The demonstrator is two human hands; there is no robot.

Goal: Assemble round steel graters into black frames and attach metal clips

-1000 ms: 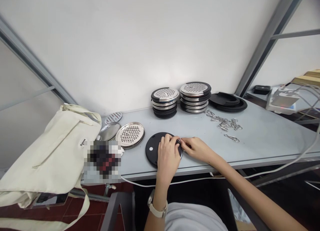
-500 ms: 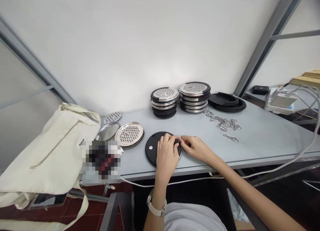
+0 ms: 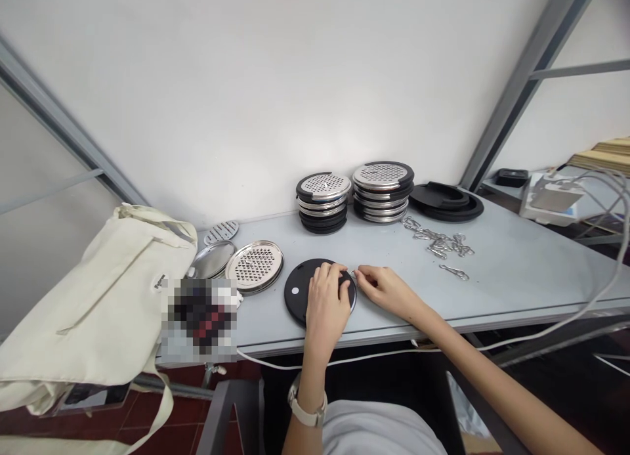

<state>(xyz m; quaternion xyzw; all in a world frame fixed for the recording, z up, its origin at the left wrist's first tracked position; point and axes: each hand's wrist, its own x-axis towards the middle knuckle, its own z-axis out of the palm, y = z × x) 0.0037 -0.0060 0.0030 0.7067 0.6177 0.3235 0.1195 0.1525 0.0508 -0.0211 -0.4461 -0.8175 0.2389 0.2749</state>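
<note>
Near the table's front edge lies a round black disc with a white dot on it. My left hand lies over its right half, fingers curled toward the far rim, holding it down. Beside the disc's right edge, my right hand is closed in a pinch. A small shiny metal snap hook shows partly at those fingertips; the rest is hidden. Several loose snap hooks lie in a pile to the right, one of them a little apart.
Two stacks of round graters, a left stack and a right stack, stand by the wall. Black round trays lie to their right. Loose grater plates and a cream bag are on the left. A white cable runs along the front edge.
My right fingertips have drawn slightly away from my left fingers, so a small gap shows at the disc's edge. My left hand stays on the disc.
</note>
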